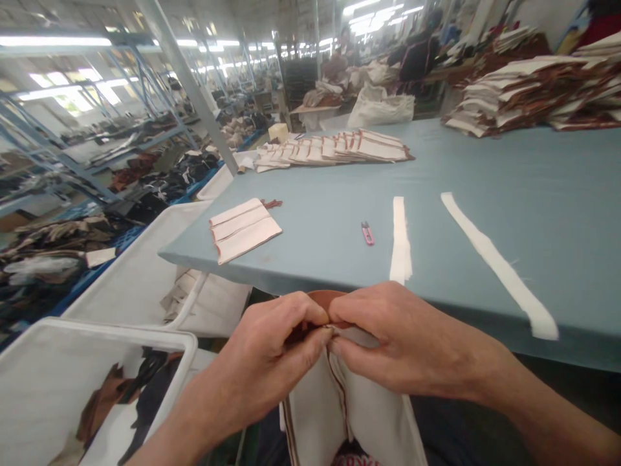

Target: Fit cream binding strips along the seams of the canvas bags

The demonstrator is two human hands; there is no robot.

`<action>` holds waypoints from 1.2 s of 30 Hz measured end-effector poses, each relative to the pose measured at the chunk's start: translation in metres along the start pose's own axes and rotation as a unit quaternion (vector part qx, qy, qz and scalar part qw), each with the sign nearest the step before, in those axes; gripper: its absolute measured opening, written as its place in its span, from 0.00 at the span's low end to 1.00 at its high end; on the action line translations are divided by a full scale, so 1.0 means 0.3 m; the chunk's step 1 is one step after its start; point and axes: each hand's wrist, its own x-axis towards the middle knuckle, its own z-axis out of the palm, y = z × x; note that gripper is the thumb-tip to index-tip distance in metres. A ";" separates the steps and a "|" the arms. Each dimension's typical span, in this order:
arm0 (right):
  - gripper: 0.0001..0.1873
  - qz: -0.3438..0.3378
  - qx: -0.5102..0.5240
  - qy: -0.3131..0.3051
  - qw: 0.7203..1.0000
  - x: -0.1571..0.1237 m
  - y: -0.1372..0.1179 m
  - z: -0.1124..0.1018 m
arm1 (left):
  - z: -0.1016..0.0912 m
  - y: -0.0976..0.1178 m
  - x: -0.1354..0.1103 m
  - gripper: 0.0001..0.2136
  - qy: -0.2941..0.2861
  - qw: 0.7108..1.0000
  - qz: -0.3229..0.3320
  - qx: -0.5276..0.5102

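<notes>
A cream fabric piece (pixel 315 408) with brown seams hangs below my hands, just off the table's near edge. My left hand (pixel 286 343) is closed, thumb and forefinger pinching the top of its middle seam. Right beside it, my right hand (pixel 383 336) pinches the same seam, and the fingertips of both hands meet. A brown part (pixel 327 298) of the piece shows behind my fingers. What lies exactly between the fingertips is hidden. Pink-handled thread snips (pixel 367 233) rest on the table beyond my hands.
Two cream strips, one straight (pixel 400 239) and one slanting (pixel 499 262), lie on the blue-green table (pixel 330 207). A sewn cream panel (pixel 245 229) lies left, with a fanned row of panels (pixel 334 149) behind. Fabric stacks (pixel 533 94) stand far right. White bins (pixel 189 343) flank the table's left side.
</notes>
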 end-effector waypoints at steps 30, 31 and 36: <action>0.17 0.003 0.189 -0.024 0.982 -0.069 0.029 0.006 | 0.040 0.017 -0.060 0.08 -0.016 0.999 0.027 0.012; 0.16 -0.014 0.128 -0.017 0.991 -0.072 0.017 0.000 | 0.032 0.024 -0.053 0.10 -0.045 0.999 0.006 0.013; 0.17 -0.079 -0.077 0.019 0.994 -0.091 -0.005 0.020 | 0.028 0.023 -0.022 0.17 -0.100 0.994 -0.006 0.041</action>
